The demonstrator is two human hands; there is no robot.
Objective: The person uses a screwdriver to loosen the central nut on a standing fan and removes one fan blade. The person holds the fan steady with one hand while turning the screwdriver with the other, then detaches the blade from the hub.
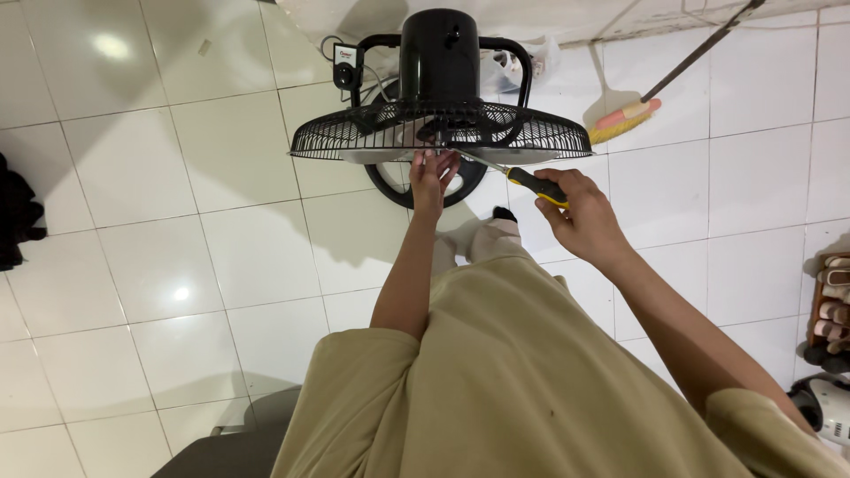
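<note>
A black floor fan (440, 62) stands on the white tiled floor, its wire grille (354, 137) facing me edge-on. My left hand (432, 177) reaches under the grille's centre with its fingertips touching the hub. My right hand (580, 212) grips a screwdriver with a black and yellow handle (537, 186). The metal shaft of this tool points left toward the fan's centre, close to my left fingers. The tip is hidden among the grille and my fingers.
A broom (624, 115) leans at the back right. A plastic bag (518, 66) lies behind the fan. Dark cloth (18, 212) sits at the left edge. A shoe rack (832, 310) stands at the right edge. My beige-clothed lap (513, 381) fills the foreground.
</note>
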